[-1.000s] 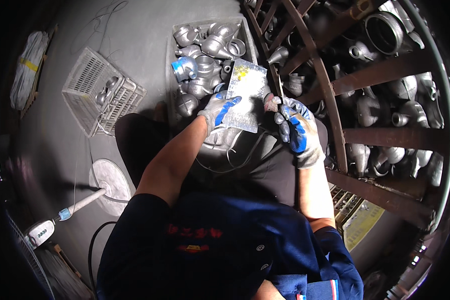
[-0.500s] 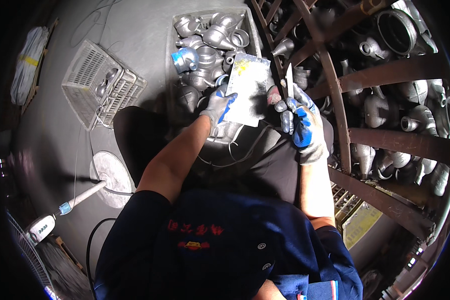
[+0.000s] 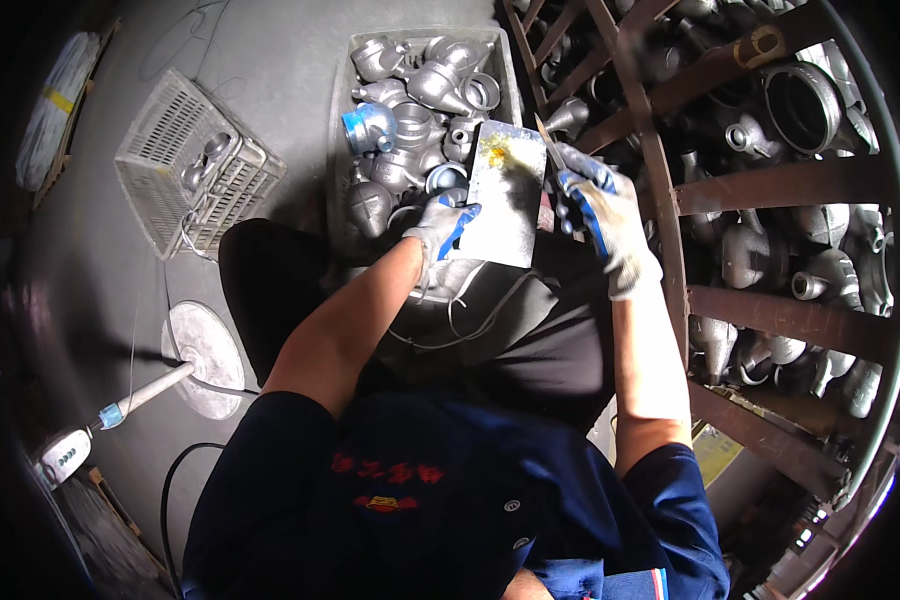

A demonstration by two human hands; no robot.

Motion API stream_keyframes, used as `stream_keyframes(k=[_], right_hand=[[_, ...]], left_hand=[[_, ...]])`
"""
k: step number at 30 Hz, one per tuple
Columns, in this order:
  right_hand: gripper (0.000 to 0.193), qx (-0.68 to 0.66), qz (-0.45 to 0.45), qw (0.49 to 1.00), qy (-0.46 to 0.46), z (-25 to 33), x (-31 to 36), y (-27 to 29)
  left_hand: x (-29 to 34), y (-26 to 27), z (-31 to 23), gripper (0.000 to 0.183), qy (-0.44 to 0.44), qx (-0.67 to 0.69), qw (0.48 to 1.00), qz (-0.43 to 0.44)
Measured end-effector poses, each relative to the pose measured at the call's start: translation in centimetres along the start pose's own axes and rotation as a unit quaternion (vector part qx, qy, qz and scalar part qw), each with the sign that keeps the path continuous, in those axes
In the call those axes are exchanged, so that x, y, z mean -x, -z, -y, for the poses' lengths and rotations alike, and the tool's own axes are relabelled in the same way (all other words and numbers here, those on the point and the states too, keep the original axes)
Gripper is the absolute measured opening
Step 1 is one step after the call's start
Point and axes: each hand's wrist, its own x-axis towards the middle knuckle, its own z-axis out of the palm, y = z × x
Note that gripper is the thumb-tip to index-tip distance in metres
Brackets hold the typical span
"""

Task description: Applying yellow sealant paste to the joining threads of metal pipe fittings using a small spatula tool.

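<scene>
My left hand [image 3: 444, 226], in a grey and blue work glove, grips the left edge of a flat metal plate [image 3: 502, 228]. A patch of yellow paste [image 3: 498, 153] is smeared near the plate's far end. My gloved right hand [image 3: 607, 208] is closed around a thin-bladed knife [image 3: 548, 138]. The blade slants toward the plate's far right corner; whether it touches the plate I cannot tell. Just beyond my left hand stands a grey crate [image 3: 515, 80] of silver metal pipe castings [image 3: 436, 84], with one bright blue casting [image 3: 369, 127] among them.
At right, a rusty brown metal rack [image 3: 785, 186] holds many more castings [image 3: 748, 252]. A plastic basket [image 3: 170, 130] lies to the left on the floor. Nearer stands a fan with a round base [image 3: 210, 360] and a pole. A thin cord [image 3: 440, 345] crosses my lap.
My right hand has turned and moved slightly up, and the knife, upright before, now tilts left toward the plate. The plate has shifted a little nearer to me.
</scene>
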Motion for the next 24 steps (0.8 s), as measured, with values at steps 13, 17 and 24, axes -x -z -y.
stream_keyframes(k=[13, 17, 24], right_hand=[[0.031, 0.108, 0.021, 0.992, -0.058, -2.9, -3.2, 0.0], [0.031, 0.12, -0.011, 0.992, 0.024, -3.2, -0.5, -0.5], [0.031, 0.293, -0.054, 0.916, 0.267, -1.6, 4.2, -2.7]], left_hand=[[1.4, -1.5, -2.4, 0.023, 0.046, 0.112, 0.988, 0.1], [4.0, -2.6, -5.2, 0.027, -0.043, 0.149, 0.974, 0.164], [12.4, -4.6, -11.1, 0.021, -0.142, 0.076, 0.984, 0.072]])
